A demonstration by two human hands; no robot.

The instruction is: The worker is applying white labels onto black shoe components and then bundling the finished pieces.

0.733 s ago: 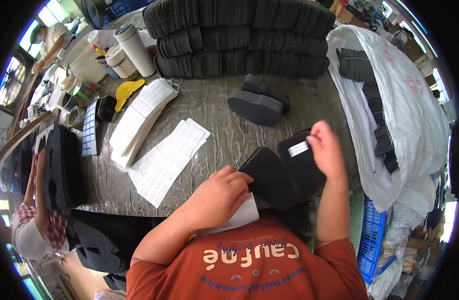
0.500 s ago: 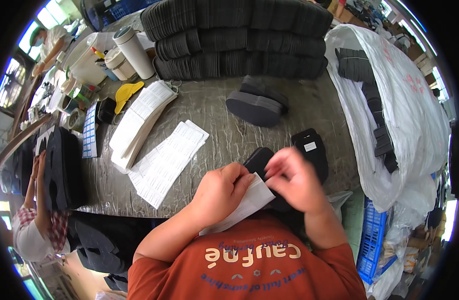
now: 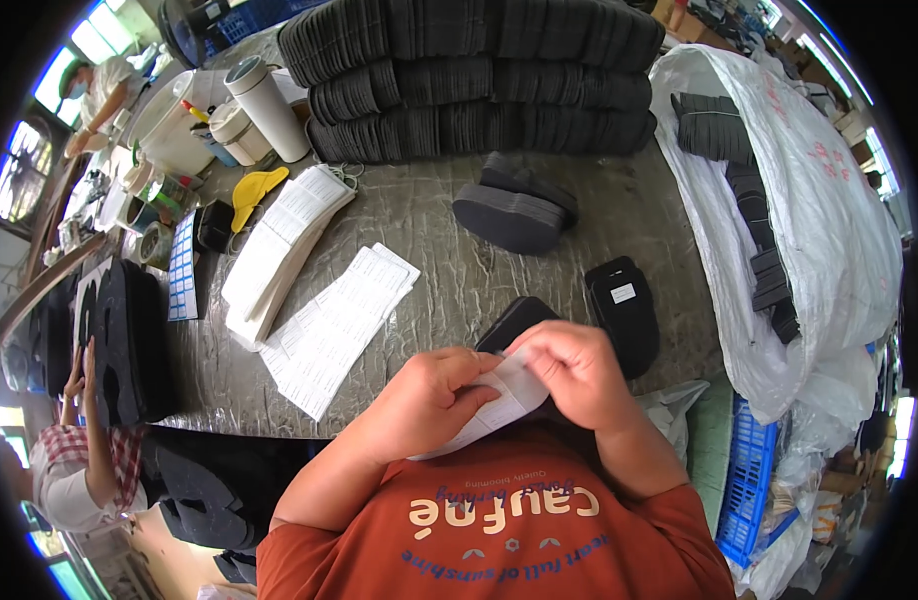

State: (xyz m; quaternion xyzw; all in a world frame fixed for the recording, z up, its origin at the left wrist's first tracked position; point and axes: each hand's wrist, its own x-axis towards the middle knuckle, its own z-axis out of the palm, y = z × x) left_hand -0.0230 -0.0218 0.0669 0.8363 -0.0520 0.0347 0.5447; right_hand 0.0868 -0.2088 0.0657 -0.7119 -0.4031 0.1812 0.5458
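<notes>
White paper, a narrow label strip (image 3: 491,407), was held between the person's two hands, left of the labelled black pad (image 3: 627,325) and nearer the person than it. The right hand (image 3: 571,372), at that pad's edge a moment earlier, had come back to the strip, so the work seemed to have passed from pad to paper. The left hand (image 3: 431,398) pinched the strip between thumb and fingers; the right hand's fingertips closed on its upper end, though I could not tell whether a label had parted. The strip's long axis slanted from beside the shirt (image 3: 499,540) up and rightward, its far end aimed roughly at the labelled black pad.
</notes>
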